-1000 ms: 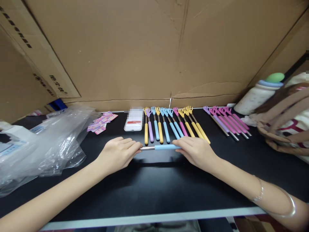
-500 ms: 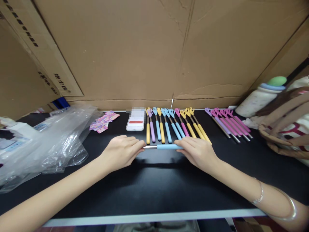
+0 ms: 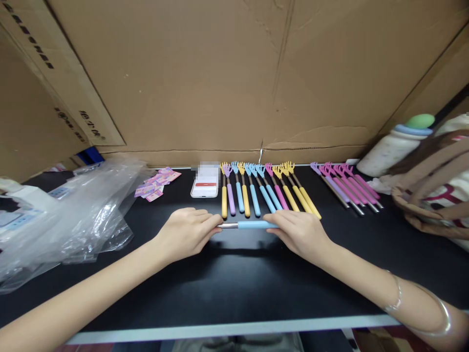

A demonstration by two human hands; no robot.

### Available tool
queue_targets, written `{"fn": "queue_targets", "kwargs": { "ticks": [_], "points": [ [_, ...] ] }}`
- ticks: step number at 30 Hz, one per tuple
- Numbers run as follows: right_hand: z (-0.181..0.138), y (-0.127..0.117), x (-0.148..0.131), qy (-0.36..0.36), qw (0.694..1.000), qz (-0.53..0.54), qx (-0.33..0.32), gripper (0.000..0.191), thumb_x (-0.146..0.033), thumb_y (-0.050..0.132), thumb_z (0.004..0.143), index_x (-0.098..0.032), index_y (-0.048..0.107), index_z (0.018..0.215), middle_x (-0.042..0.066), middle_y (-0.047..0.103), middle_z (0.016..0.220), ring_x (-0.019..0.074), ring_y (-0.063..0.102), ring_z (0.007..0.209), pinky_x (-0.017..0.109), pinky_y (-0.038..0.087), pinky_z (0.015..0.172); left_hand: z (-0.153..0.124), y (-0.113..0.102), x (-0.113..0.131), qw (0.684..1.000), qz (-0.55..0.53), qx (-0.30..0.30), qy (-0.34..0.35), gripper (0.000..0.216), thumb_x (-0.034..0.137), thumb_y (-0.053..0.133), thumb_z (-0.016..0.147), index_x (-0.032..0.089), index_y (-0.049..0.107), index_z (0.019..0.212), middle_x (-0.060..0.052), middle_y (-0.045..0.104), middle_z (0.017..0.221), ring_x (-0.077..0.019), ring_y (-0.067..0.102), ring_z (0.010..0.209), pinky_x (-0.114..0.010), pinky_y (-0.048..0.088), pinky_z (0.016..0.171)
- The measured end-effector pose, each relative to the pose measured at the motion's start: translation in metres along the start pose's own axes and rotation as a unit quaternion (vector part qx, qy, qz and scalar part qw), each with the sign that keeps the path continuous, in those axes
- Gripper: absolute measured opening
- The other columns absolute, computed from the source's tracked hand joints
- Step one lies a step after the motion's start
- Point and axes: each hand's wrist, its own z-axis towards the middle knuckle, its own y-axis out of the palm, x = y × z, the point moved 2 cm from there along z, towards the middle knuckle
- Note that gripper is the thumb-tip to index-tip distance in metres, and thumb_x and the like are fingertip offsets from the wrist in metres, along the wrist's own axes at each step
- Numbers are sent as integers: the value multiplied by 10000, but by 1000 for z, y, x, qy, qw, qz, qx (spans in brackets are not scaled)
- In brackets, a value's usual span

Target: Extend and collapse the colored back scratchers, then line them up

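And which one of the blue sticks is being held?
The blue stick held crosswise between left hand and right hand; the other blue sticks lie behind it, pointing away.

The black table (image 3: 234,293) bears cards (image 3: 154,186), a phone (image 3: 204,191) and two rows of scratchers (image 3: 255,200) along its back edge, clear bags (image 3: 97,210) towards the left edge, a bottle (image 3: 387,150) near the back right corner.

- Light-blue handle (image 3: 255,225): smooth, slim, tube-shaped; the right hand (image 3: 302,232) pinches its right end and hides the tip.
- Shiny metal shaft (image 3: 230,226): thinner, bare, running straight from the handle to the left hand's fingertips (image 3: 217,221), which cover its far end.
- Both parts: in line, nearly level, spanning between the hands.
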Motion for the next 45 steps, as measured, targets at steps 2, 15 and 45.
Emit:
{"fn": "queue_targets", "kwargs": {
  "ticks": [2, 15, 45],
  "points": [
    [0, 1, 0, 4, 1000, 5, -2, 244, -278, 433, 954, -153, 633, 893, 26, 701, 730, 118, 647, 630, 213, 427, 535, 0, 0, 0, 1000, 1, 3, -2, 316, 261, 303, 973, 189, 558, 801, 19, 613, 596, -128, 577, 513, -264, 346, 500],
    [0, 2, 3, 67, 991, 103, -53, 222, -294, 443, 944, -170, 627, 968, 47, 731, 844, 138, 683, 701, 223, 476, 590, 1, 1, 0, 1000, 20, 11, -18, 327, 303, 332, 971, 199, 581, 786, 21, 616, 584, -125, 566, 496, -266, 350, 503],
    [2, -4, 30, 20, 998, -10, -57, 255, -368, 445, 950, -195, 633, 941, -13, 732, 760, 116, 675, 618, 219, 414, 529, 7, -11, -23, 996, 82, 19, 20, 303, 298, 401, 960, 208, 615, 766, 29, 619, 598, -122, 553, 547, -264, 318, 520]
  ]
}}
